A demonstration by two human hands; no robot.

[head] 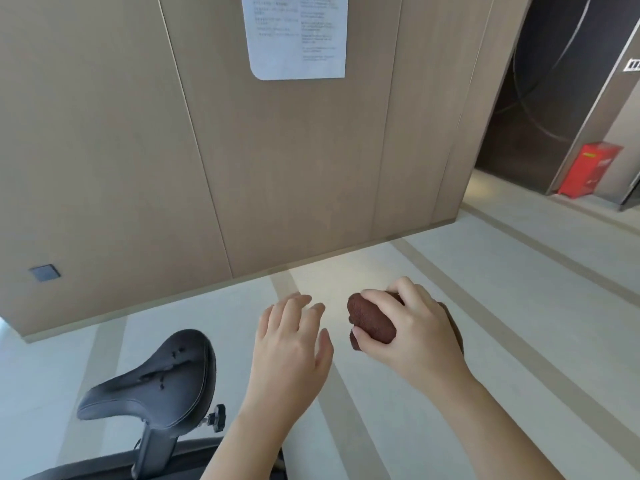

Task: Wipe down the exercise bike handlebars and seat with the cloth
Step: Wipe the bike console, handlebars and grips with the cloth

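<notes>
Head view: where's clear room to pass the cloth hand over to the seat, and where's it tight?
Open floor lies between the wood wall panels and both hands, and another bare stretch right of the right hand, which grips the cloth. The straight path to the seat is blocked by the open left hand. Tightest: around the seat post and knob.

We've got a big wood-panel wall [277, 168] filling most of the view. Taped high up on it is a printed notice [298, 32], text too blurry to read. Low on its left side sits a small dark square plate [44, 272]. Past its right edge, a red box [588, 169] stands on the pale striped floor [519, 271].
</notes>
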